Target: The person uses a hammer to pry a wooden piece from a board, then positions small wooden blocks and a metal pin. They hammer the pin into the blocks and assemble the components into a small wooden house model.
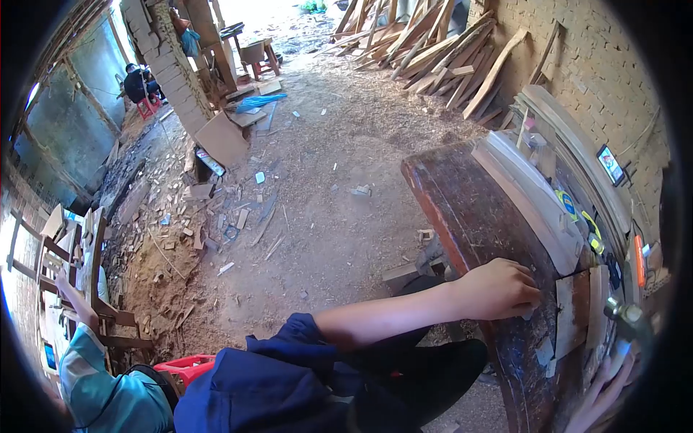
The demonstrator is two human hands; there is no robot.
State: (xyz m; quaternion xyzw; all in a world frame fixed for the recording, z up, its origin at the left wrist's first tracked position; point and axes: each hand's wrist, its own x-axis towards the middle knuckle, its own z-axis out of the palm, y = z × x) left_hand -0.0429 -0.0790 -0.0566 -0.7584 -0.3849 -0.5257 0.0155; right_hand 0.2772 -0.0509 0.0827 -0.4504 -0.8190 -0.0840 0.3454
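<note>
My left hand (498, 290) lies on the dark wooden workbench (469, 195), fingers curled down and closed. A small pale grey bit shows under its fingertips; what it is, I cannot make out. At the lower right edge, partly blurred, is my right hand (603, 393), its fingers stretched apart toward a hammer (626, 317). The metal hammer head shows clearly, but its handle fades into the dark rim. Between the hands are a flat piece of wood (572, 314) and grey scraps (546, 352). A long shaped board (530, 206) rests along the bench beyond my left hand.
A tape measure (567, 204), an orange-handled tool (639, 260) and a phone (611, 164) are along the wall side. Rough planks (433, 61) lean at the back. Wood scraps litter the floor. One person (108, 390) sits at left; another (137, 83) sits farther back.
</note>
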